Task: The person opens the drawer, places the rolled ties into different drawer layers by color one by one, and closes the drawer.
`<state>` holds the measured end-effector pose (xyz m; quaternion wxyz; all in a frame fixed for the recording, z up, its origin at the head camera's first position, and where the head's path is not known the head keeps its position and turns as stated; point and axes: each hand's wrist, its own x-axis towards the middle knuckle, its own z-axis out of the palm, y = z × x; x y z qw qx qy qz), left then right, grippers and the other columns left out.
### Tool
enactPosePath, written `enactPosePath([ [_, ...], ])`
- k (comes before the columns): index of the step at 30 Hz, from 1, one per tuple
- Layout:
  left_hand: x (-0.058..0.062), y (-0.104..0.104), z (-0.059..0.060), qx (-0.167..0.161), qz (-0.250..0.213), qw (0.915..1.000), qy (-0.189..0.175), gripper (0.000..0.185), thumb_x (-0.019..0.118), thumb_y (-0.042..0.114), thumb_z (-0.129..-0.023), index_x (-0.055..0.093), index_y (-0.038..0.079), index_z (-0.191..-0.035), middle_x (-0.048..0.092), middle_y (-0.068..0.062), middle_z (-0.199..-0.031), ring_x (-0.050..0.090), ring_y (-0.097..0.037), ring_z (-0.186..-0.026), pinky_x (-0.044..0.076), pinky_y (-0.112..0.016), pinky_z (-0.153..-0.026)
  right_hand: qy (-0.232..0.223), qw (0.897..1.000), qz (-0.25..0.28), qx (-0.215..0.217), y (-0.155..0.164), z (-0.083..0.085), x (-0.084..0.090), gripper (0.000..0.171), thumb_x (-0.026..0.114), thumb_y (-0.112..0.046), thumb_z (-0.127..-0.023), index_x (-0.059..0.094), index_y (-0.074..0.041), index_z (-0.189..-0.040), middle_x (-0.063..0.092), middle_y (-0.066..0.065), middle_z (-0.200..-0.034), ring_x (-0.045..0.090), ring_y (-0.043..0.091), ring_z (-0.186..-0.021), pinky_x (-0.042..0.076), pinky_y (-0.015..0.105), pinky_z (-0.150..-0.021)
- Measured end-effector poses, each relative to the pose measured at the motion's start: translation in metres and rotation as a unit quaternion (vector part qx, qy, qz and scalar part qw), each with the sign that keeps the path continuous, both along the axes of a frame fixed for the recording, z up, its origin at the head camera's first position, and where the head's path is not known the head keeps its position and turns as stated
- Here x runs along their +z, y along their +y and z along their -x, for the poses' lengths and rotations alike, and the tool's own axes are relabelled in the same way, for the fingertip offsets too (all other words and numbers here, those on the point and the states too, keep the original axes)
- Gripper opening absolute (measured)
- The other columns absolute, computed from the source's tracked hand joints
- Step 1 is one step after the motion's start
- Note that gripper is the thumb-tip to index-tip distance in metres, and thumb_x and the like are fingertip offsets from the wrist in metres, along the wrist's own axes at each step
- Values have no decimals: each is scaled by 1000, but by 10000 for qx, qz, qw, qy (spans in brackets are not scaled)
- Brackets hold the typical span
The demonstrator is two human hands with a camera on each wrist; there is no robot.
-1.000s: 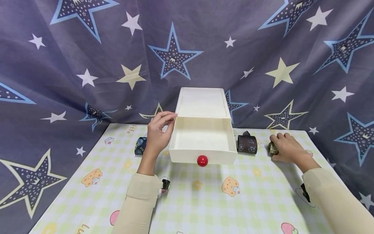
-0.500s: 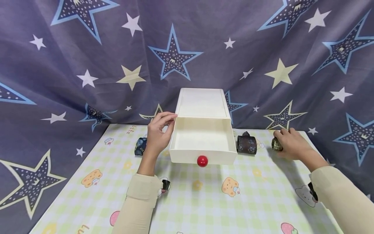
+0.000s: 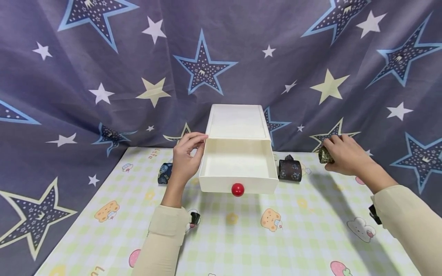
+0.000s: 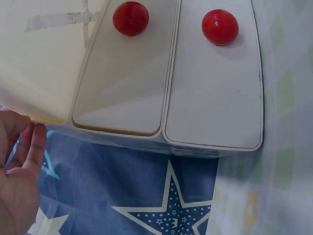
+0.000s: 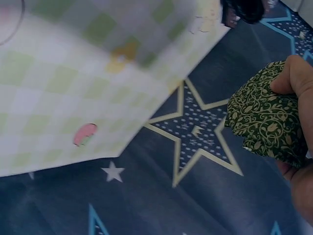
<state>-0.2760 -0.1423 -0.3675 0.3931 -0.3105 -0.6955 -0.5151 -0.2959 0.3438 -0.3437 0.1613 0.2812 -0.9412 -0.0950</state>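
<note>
the left hand (image 3: 186, 159) partly hides the dark blue roll (image 3: 164, 173); the right hand (image 3: 348, 156) covers part of the green patterned bundle (image 3: 324, 155).

The left arm (image 3: 162, 239) is extending forward from the lower edge, its sleeve's cuff ending at the wrist. The left hand (image 3: 188, 155) is bending rightward there, its fingers (image 3: 197, 137) stretching out together, slightly bent, with the thumb lying below and apart from them. In the left wrist view its palm is showing. The right arm (image 3: 407, 224) is slanting inward from the lower right, its cuff sitting behind the bare wrist. The right hand (image 3: 347, 155) is hanging in the air, its back facing up and its fingers and thumb gripping.
</note>
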Motion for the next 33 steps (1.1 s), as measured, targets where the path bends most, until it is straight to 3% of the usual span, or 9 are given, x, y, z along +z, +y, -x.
enactPosePath([
  [6,10,3,-11,-79,-60,10000,-6,24,61,-26,-86,69,-19,-107,61,-34,-108,66,-40,-94,61,-27,-88,138,9998,-10,171,-10,0,17,63,90,-31,-66,59,0,-112,56,16,-95,46,34,-78,41,49,-69],
  [16,-10,-4,10,116,-2,9999,-54,25,65,-21,-88,73,-12,-110,66,-23,-113,67,-36,-95,60,-21,-87,186,9994,-166,226,-27,-2,44,69,91,-34,-68,60,1,-120,59,20,-104,52,40,-88,47,54,-75],
  [33,-11,-6,12,167,81,9998,44,23,68,-14,-91,75,-6,-112,68,-18,-113,69,-32,-95,61,-22,-86,608,9941,77,900,-64,-5,94,68,94,-28,-63,60,-2,-117,59,19,-102,50,40,-89,47,55,-82],
])
